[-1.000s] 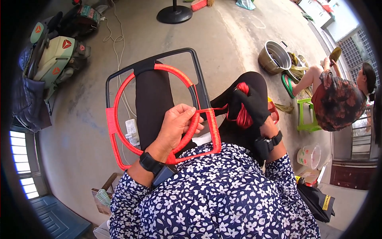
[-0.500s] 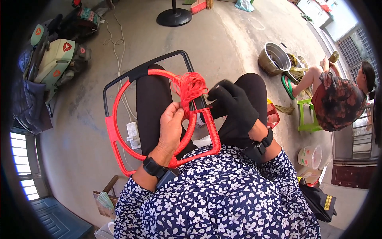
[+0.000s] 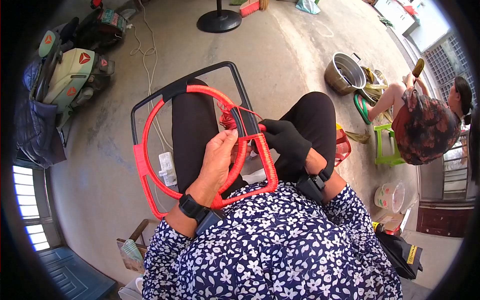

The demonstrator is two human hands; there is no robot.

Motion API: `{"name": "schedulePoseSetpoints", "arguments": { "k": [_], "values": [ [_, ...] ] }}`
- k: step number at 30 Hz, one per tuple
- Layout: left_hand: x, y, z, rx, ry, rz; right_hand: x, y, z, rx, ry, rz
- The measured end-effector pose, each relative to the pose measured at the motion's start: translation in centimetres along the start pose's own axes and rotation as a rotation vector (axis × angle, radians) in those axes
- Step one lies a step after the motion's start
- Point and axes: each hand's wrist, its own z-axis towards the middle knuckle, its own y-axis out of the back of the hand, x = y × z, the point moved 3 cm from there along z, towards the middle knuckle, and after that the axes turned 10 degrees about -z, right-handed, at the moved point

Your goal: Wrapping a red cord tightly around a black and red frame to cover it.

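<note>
A black rectangular frame (image 3: 233, 75) with an inner ring lies across my knees. Red cord (image 3: 272, 170) is wound tightly over its near part and most of the ring. A short bare black stretch shows beside my fingertips. My bare left hand (image 3: 216, 154) is closed at the ring, pinching red cord against it. A loose red cord bundle (image 3: 227, 119) sits inside the ring by these fingers, partly hidden. My right hand (image 3: 289, 141), in a black glove, is closed on red cord just right of the frame. A strand stretches over the frame toward it.
A power strip (image 3: 167, 169) with a white cable lies left of my leg. At right, a person (image 3: 425, 122) sits on a green stool (image 3: 385, 145) near a metal pot (image 3: 345, 74). A scooter (image 3: 75, 75) stands far left; a round black base (image 3: 219, 21) stands ahead.
The red bundle has gone from above the frame to down inside the ring and looks smaller. My right hand has lowered and closed on cord beside the frame.
</note>
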Motion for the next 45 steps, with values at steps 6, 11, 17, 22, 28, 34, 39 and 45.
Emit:
{"name": "schedulePoseSetpoints", "arguments": {
  "k": [6, 11, 17, 22, 28, 34, 39, 45],
  "values": [
    [-0.2, -0.4, -1.1, 0.043, 0.075, 0.032, -5.2, 4.3, -6.2, -0.603, 0.308, 1.094],
    [-0.3, -0.1, -1.1, 0.021, 0.020, 0.075, -2.5, 8.5, -9.3, -0.273, 0.511, 1.425],
    [-0.5, -1.3, -0.9, 0.076, -0.032, 0.023, -1.9, 3.6, -8.0, -0.436, 0.317, 0.377],
    [-0.6, -0.5, -1.2, 0.026, -0.029, 0.027, 0.7, 1.0, -3.8, 0.002, -0.152, 0.481],
    [-0.7, -0.7, -1.1, 0.007, -0.008, 0.096, 3.6, 0.8, -5.5, -0.111, 0.199, 0.458],
    [-0.7, -0.3, -1.1, -0.021, 0.041, -0.101, 2.9, 3.6, -7.8, -0.384, 0.335, 0.005],
    [-0.9, -1.4, -1.3, 0.015, 0.135, -0.081, -7.9, 11.4, -9.8, -0.570, 0.239, 1.383],
    [-3.7, -0.9, -2.0, 0.034, 0.109, -0.140, -13.5, 9.1, -10.0, -0.862, -0.262, 0.609]
  ]
}}
